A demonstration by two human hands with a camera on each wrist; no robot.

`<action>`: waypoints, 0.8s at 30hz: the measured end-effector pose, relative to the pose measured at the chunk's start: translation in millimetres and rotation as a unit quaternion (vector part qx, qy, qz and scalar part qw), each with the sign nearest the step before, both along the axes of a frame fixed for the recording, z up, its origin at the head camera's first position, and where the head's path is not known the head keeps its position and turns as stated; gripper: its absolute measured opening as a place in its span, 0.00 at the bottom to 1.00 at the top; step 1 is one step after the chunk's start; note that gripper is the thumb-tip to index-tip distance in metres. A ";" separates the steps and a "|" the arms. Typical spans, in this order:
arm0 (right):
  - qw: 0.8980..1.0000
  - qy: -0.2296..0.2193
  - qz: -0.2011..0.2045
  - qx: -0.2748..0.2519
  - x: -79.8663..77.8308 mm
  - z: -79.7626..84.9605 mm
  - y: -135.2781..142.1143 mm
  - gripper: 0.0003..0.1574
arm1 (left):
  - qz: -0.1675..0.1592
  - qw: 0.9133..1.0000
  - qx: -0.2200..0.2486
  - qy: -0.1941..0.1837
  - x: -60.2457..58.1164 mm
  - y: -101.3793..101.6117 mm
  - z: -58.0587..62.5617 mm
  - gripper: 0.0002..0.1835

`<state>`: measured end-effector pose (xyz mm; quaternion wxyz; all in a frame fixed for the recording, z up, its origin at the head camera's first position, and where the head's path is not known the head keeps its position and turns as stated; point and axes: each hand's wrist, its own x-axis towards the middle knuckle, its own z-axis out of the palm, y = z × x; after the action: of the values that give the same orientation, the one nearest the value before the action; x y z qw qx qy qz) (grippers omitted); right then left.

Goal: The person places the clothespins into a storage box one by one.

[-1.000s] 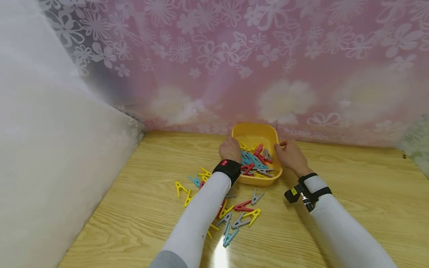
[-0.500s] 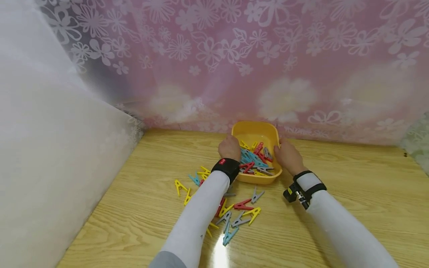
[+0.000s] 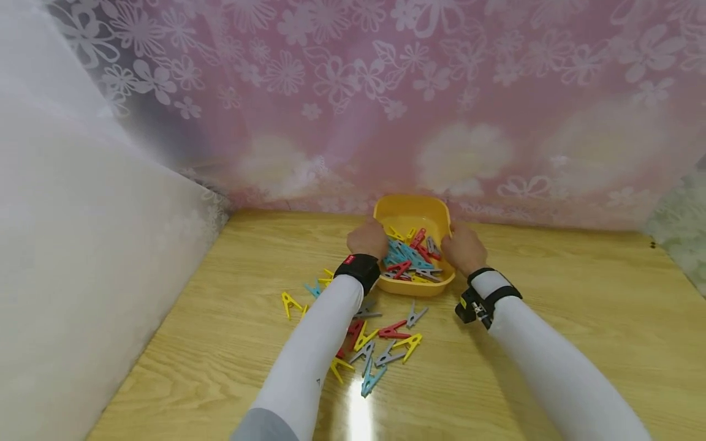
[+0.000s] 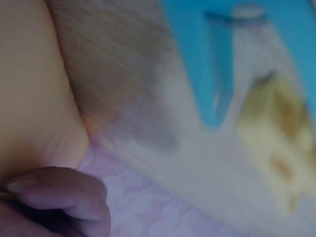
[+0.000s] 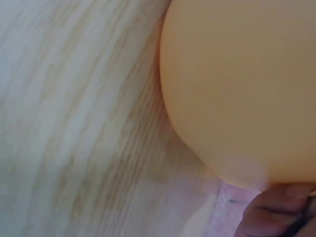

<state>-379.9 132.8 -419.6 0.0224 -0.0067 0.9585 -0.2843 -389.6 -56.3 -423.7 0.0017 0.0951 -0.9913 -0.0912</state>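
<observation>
A yellow plastic basin (image 3: pixel 405 286) stands at the back of the wooden table, with a heap of blue, red, grey and yellow clothespins (image 3: pixel 410 254) inside. My left hand (image 3: pixel 368 240) grips its left rim, and my right hand (image 3: pixel 464 248) grips the right rim. Curled fingers (image 4: pixel 69 197) show at the basin wall (image 4: pixel 29 89) in the left wrist view, beside a blurred blue clothespin (image 4: pixel 195 64) and a yellow clothespin (image 4: pixel 271 143) on the table. From the right wrist, the smooth basin wall (image 5: pixel 237 89) fills much of the view, with bent fingers (image 5: pixel 271 210) at its edge.
Loose clothespins (image 3: pixel 391 352) lie scattered on the table (image 3: pixel 573 282) in front of the basin, partly hidden under the left forearm. A pink flowered curtain (image 3: pixel 353 122) hangs right behind the basin. A white sheet (image 3: pixel 99 245) borders the table's left side.
My right hand has moved inward and its fingers have curled round the basin's right rim. My left hand keeps its hold on the left rim. The whole view has shifted slightly.
</observation>
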 end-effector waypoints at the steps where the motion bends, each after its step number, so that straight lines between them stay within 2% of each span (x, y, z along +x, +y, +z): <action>1: 1.000 -0.005 -0.004 -0.003 -0.9 -0.1 -2.2 0.30 | 0.002 1.000 0.001 0.003 -0.2 -1.7 0.0 0.24; 7: 0.999 -0.016 -0.020 -0.022 -5.1 -0.4 -10.4 0.28 | 0.001 0.999 0.026 0.024 -0.8 -10.4 0.3 0.40; 11: 0.999 -0.022 -0.023 -0.026 -6.4 -3.2 -12.5 0.29 | -0.006 0.997 0.057 0.048 0.3 -23.1 0.8 0.44; 14: 0.999 -0.020 -0.027 -0.023 -6.8 -5.3 -11.8 0.26 | -0.025 0.995 0.079 0.063 5.0 -40.0 7.0 0.43; 17: 0.999 -0.009 -0.033 -0.015 -6.4 -5.7 -9.9 0.21 | -0.054 0.992 0.092 0.060 13.1 -62.6 15.9 0.41; 20: 0.999 0.000 -0.037 -0.004 -5.4 -4.5 -8.4 0.17 | -0.073 0.991 0.095 0.057 24.5 -87.1 21.0 0.40; 24: 0.999 -0.008 -0.039 0.001 -2.1 -2.4 -9.4 0.20 | -0.077 0.991 0.101 0.051 43.5 -117.9 21.5 0.31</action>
<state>-382.0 123.4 -421.9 0.0190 0.0330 0.9580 -0.2842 -346.0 -174.2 -402.2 0.0361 0.0136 -0.9799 -0.1958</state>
